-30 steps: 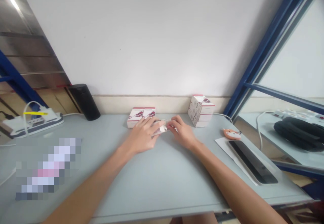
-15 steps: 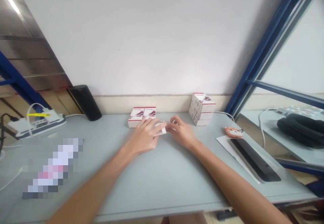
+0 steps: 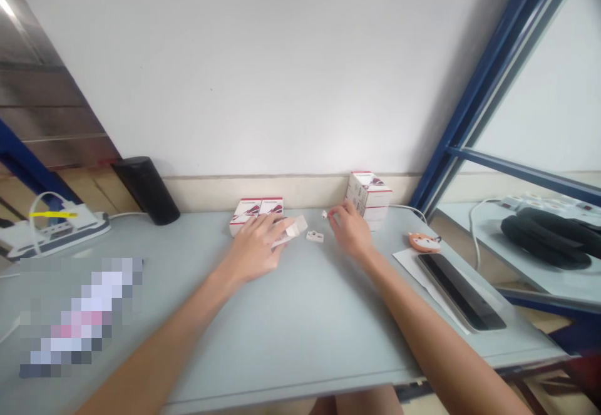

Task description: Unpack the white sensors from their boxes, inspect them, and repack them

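left hand (image 3: 253,251): your fingers wrap open carton (image 3: 290,228)
right hand (image 3: 351,232): fingertips pinch white piece (image 3: 324,214), mid-frame
risk: thin pinch, piece may drop

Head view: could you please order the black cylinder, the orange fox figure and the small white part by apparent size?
Largest to smallest:
1. black cylinder
2. orange fox figure
3. small white part

White-and-red boxes (image 3: 256,209), orange fox charm (image 3: 421,241).
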Available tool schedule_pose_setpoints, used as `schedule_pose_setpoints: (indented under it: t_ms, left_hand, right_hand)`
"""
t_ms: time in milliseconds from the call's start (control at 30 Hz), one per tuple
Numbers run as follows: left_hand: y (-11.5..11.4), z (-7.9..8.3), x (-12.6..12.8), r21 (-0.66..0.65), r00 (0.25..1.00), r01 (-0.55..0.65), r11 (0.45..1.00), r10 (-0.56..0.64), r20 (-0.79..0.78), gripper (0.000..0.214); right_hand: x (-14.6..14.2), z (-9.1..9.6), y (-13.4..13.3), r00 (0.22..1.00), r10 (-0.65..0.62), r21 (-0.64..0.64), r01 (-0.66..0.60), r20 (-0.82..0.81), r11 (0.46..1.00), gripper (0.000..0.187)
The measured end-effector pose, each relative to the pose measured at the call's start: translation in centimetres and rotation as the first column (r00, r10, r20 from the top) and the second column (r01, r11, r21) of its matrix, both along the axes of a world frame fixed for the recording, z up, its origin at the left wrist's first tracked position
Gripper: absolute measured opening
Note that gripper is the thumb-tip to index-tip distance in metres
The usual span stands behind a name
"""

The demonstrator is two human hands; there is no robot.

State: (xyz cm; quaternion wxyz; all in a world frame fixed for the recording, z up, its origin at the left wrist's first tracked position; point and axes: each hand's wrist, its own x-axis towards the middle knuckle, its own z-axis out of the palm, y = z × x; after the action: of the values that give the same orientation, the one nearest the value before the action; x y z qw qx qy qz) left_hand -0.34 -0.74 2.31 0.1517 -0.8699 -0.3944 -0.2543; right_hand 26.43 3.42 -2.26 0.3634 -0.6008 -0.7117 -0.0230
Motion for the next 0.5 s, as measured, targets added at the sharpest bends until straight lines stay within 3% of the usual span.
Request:
schedule_pose_setpoints:
  t_ms: [133, 200, 300, 400, 500]
  left_hand:
    - [0.2, -0.4, -0.1, 0.043, 0.999, -0.001, 0.999, -0.001, 0.052, 0.04]
    - [0.5, -0.7, -0.2, 0.079, 0.993, 0.007, 0.997, -0.016, 0.116, 0.041]
    - [0.7, -1.2, -0.1, 0.134, 0.982, 0.019, 0.991, -0.043, 0.182, 0.046]
    - [0.5, -1.3, 0.2, 0.153, 0.986, 0.037, 0.988, -0.061, 0.156, 0.046]
    - [0.1, -1.3, 0.6, 0.161, 0.99, 0.058, 0.985, -0.077, 0.115, 0.047]
  right_hand:
    - [0.8, -1.2, 0.7, 0.995, 0.002, -0.149, 0.013, 0.1, 0.989, 0.019]
    - [0.5, -1.1, 0.5, 0.996, 0.013, -0.153, 0.001, 0.091, 0.988, 0.017]
    - [-0.5, 0.5, -0.8, 0.999, 0.033, 0.006, -0.033, -0.024, 0.999, 0.023]
    - [-1.7, 2.6, -2.7, 0.969, 0.217, 0.213, -0.188, -0.121, 0.959, 0.027]
    - [-3.2, 3.0, -3.9, 0.951, 0.283, 0.199, -0.256, -0.125, 0.946, 0.028]
